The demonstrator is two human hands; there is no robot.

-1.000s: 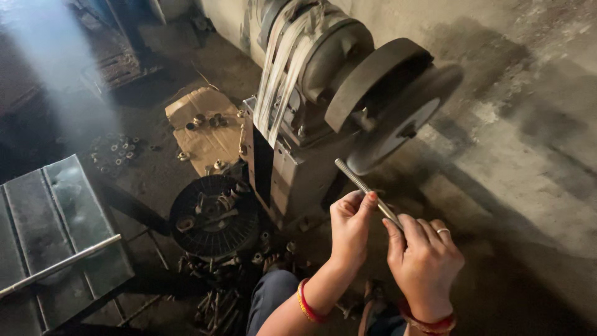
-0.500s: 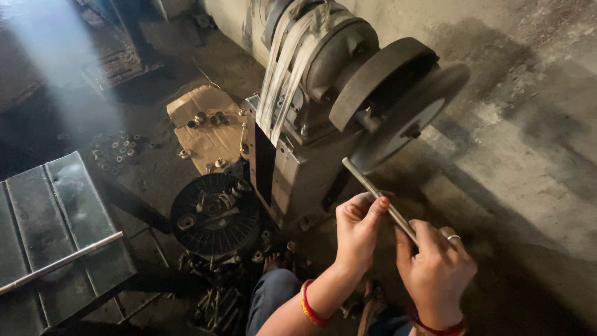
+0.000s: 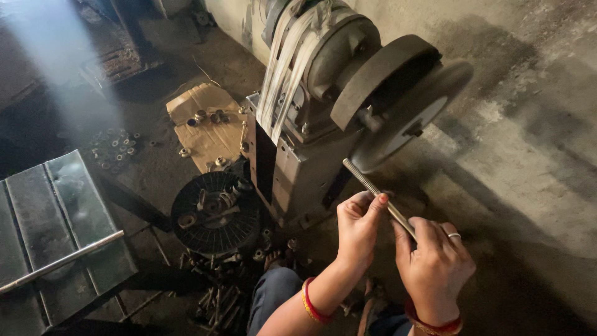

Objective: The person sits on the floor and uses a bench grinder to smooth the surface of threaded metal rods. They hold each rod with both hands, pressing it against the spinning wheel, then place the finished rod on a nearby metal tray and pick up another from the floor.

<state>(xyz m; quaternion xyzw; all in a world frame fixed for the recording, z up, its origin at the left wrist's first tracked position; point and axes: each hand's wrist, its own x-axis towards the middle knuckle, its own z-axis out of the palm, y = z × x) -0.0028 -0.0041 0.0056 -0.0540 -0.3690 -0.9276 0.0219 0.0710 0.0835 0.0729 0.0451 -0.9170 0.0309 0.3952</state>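
Both hands grip one threaded metal rod: our left hand is curled round its middle, thumb and forefinger pinching near the upper part, and our right hand is closed round the lower end, a ring on one finger. Red bangles sit on both wrists. Rod's long axis runs diagonally, from the right hand at lower right up and leftward to its free tip. That tip lies just at the lower rim of the grinding wheel, a grey disc mounted on the bench grinder; we cannot tell whether tip and wheel actually touch. Left hand is the nearer of the two to the wheel; the wheel lies above and slightly ahead of both hands. A second, darker wheel sits behind the first on the same shaft, and pale belts run over the machine's top. No labels or signs readable anywhere. To the left of the grinder on the floor: a flattened piece of brown cardboard carrying nuts and small fittings, a dark round wire fan guard holding more hardware, loose bolts below it. At far left, a grey sheet-metal panel with a bar across.
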